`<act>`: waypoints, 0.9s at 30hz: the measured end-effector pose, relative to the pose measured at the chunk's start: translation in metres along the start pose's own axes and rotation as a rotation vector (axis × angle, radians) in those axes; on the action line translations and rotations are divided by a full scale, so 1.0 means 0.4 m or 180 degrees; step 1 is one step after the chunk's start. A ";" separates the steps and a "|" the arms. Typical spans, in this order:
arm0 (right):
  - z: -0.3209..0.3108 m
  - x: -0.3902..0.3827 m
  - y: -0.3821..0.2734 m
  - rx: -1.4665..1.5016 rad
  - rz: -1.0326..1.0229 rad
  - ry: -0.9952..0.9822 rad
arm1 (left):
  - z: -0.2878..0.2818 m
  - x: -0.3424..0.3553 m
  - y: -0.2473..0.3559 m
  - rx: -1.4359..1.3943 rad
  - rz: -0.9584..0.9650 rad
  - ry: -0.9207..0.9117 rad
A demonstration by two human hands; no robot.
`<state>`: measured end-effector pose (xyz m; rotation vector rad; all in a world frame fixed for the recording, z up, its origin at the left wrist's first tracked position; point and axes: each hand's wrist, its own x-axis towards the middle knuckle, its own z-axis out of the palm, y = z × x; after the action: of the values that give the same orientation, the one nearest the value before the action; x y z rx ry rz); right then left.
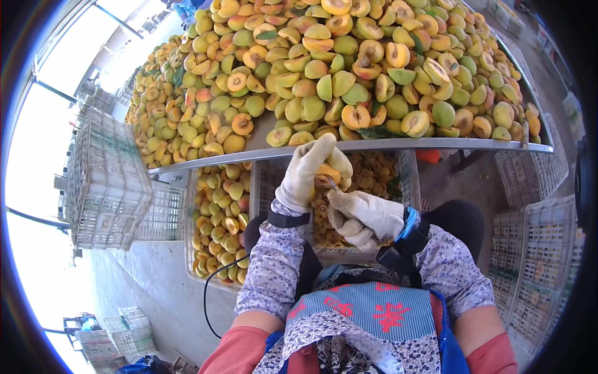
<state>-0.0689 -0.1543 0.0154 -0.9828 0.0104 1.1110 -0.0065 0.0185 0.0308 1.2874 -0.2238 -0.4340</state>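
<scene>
Curled round fruit point(327, 170), your left hand point(314, 167); your right hand point(366, 215) pinches, seemingly, a metal tool point(332, 182): work it shallowly

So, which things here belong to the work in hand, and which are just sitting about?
Likely part of the work:
fruit in the left hand
tool in the right hand
fruit heap
table
brownish pieces below it

Apparently just about:
left crate stack
right crates
lower-left crates
</scene>
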 end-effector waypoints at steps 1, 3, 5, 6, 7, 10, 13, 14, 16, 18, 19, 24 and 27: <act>0.007 0.002 -0.002 0.0023 -0.0058 -0.0021 | -0.001 -0.004 -0.007 -0.0626 0.0214 -0.0062; 0.019 0.012 0.002 -0.0320 -0.0349 0.0183 | 0.002 0.005 -0.033 -0.1298 0.0218 0.0148; 0.016 0.037 0.019 -0.1049 -0.0826 0.0628 | 0.014 0.014 -0.042 -0.1945 -0.0026 0.0399; 0.001 0.055 0.031 -0.1746 -0.1153 0.1012 | 0.012 0.020 -0.052 -0.2071 0.0065 0.0249; -0.008 0.064 0.041 -0.2071 -0.1523 0.1193 | 0.013 0.020 -0.057 -0.2147 0.0052 0.0303; -0.011 0.059 0.040 -0.2861 -0.2156 0.1541 | 0.022 0.020 -0.059 -0.2222 0.0133 0.0432; 0.005 0.078 0.045 -0.2605 -0.2255 0.1378 | 0.021 0.001 -0.045 -0.1846 0.0295 0.0479; 0.019 0.063 0.038 -0.1928 -0.1632 0.1085 | 0.006 -0.004 -0.031 -0.1456 0.0183 0.0420; 0.016 0.018 0.010 -0.0264 -0.0528 0.0428 | -0.009 0.005 -0.020 0.0001 0.0576 0.0465; 0.026 0.002 0.005 0.0451 0.0009 0.0228 | 0.025 0.011 -0.007 -0.0445 0.0351 0.0486; 0.044 0.000 0.014 0.0379 -0.0106 0.0412 | 0.030 0.015 -0.018 -0.0681 0.0546 0.0516; -0.014 0.063 0.080 -0.1720 -0.1249 0.1495 | 0.017 0.047 -0.075 -0.2035 0.0011 0.0524; -0.033 0.067 0.104 -0.2579 -0.1748 0.1511 | -0.010 0.081 -0.087 -0.2810 -0.0138 0.0648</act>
<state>-0.0812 -0.1396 -0.0318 -1.8221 -0.3292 0.3284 0.0176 0.0005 -0.0062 0.4603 0.1645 -0.3694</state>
